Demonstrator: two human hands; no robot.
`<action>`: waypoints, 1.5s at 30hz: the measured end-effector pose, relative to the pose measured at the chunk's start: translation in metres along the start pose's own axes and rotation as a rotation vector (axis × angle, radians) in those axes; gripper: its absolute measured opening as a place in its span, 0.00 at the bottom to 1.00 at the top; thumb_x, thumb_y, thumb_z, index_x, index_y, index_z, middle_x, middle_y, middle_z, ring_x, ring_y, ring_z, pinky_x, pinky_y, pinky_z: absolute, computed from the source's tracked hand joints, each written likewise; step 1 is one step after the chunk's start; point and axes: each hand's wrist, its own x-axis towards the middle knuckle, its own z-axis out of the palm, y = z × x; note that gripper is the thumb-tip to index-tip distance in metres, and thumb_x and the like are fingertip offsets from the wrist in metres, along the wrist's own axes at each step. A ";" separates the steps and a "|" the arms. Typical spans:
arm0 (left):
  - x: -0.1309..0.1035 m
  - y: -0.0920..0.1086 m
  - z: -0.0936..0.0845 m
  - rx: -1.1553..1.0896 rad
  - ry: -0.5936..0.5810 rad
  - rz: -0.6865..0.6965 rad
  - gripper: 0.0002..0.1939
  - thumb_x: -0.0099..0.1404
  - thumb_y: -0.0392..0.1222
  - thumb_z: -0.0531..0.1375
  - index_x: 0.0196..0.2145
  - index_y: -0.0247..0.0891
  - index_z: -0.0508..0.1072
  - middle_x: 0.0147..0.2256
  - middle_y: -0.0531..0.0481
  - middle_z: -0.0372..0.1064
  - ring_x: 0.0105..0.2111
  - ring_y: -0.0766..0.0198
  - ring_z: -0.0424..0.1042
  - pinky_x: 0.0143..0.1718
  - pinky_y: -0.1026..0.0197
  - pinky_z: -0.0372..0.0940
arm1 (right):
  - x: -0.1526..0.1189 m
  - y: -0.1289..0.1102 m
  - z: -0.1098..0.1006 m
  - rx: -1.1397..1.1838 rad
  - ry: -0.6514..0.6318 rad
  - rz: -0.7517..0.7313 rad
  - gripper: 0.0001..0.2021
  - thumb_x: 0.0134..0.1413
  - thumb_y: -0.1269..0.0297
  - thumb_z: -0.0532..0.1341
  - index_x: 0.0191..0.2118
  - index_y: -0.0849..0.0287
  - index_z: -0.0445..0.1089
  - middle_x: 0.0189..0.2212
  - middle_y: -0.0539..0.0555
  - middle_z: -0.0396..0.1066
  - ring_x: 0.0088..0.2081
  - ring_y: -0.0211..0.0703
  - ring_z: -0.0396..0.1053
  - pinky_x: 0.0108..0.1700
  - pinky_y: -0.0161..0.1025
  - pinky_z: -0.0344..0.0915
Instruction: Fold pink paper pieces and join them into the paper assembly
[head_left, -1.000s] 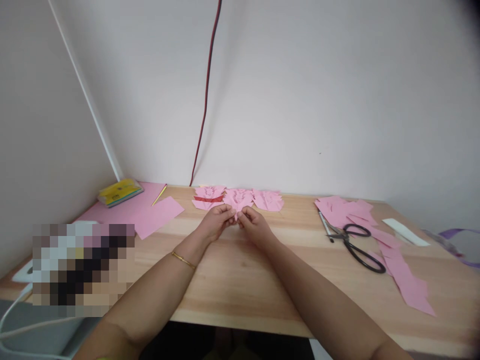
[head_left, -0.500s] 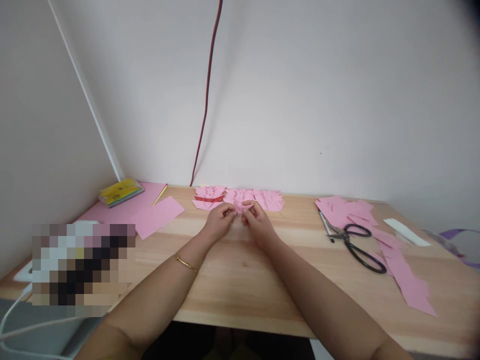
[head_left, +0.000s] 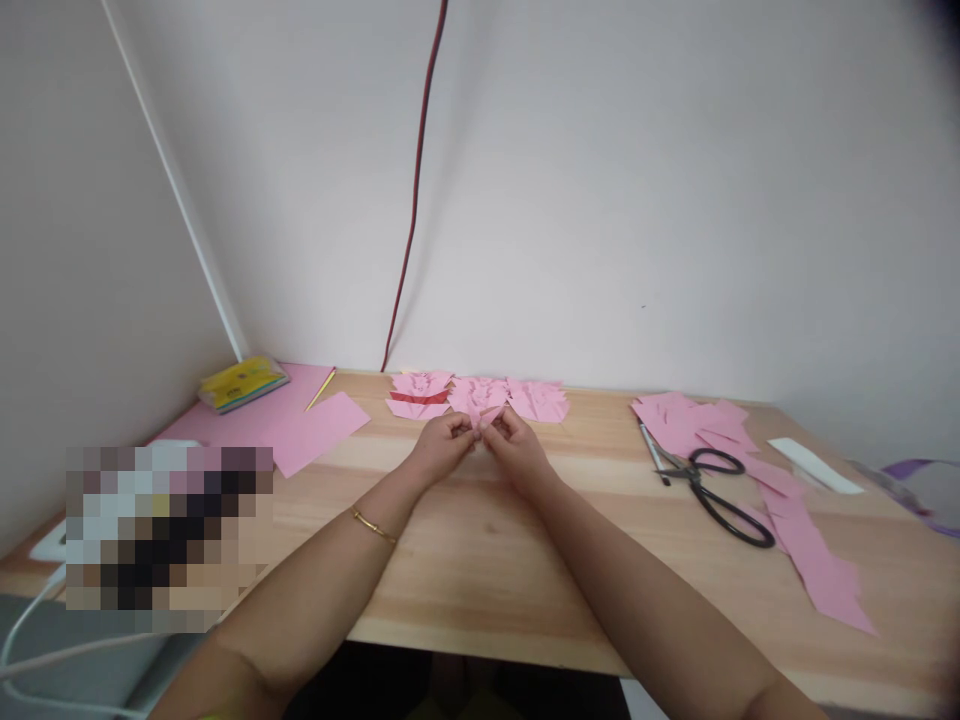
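Between my two hands is a small piece of pink paper (head_left: 489,414), mostly covered by my fingers. My left hand (head_left: 442,446) pinches it from the left, thumb against fingers. My right hand (head_left: 516,448) grips its right side in the same way, and the fingertips of both hands nearly meet. Just behind my hands lie several folded pink paper pieces (head_left: 540,398), set out in a row along the wall. A red strip (head_left: 418,398) crosses the pieces at the left of that row.
Black-handled scissors (head_left: 705,480) and a pen (head_left: 651,450) lie to the right, beside pink paper scraps (head_left: 679,415). A white strip (head_left: 814,465) is farther right. At the left are pink sheets (head_left: 322,430), a pencil (head_left: 321,388) and a yellow packet (head_left: 244,382). A blurred patch hides the left corner.
My fingers have shifted on the pink paper. The right fingers have drawn down and in, and less of the paper shows. Everything else on the table stays in place.
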 end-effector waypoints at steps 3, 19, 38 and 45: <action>0.000 -0.001 0.000 -0.010 -0.010 -0.007 0.11 0.56 0.46 0.59 0.25 0.34 0.68 0.22 0.53 0.65 0.24 0.67 0.64 0.28 0.65 0.57 | 0.000 0.002 0.000 -0.070 0.020 -0.009 0.10 0.52 0.59 0.57 0.26 0.58 0.61 0.20 0.46 0.59 0.24 0.35 0.56 0.28 0.33 0.54; 0.000 -0.003 0.000 0.035 -0.080 0.022 0.10 0.57 0.45 0.58 0.28 0.34 0.70 0.24 0.53 0.66 0.24 0.68 0.63 0.27 0.65 0.57 | 0.000 0.008 0.000 -0.115 0.026 0.014 0.09 0.52 0.58 0.56 0.29 0.58 0.64 0.23 0.47 0.63 0.26 0.37 0.59 0.30 0.35 0.55; -0.001 0.006 -0.005 0.256 -0.066 0.127 0.09 0.57 0.40 0.56 0.22 0.35 0.65 0.21 0.56 0.60 0.24 0.69 0.57 0.25 0.66 0.51 | 0.000 0.005 -0.002 0.214 -0.085 0.130 0.10 0.50 0.57 0.59 0.27 0.59 0.62 0.20 0.45 0.61 0.24 0.34 0.57 0.30 0.34 0.55; -0.001 0.003 -0.001 0.263 -0.015 0.119 0.08 0.58 0.40 0.55 0.23 0.36 0.66 0.22 0.55 0.60 0.24 0.68 0.58 0.27 0.65 0.52 | 0.000 -0.001 0.000 0.232 -0.060 0.182 0.12 0.49 0.55 0.59 0.26 0.58 0.60 0.18 0.45 0.61 0.22 0.33 0.57 0.28 0.34 0.54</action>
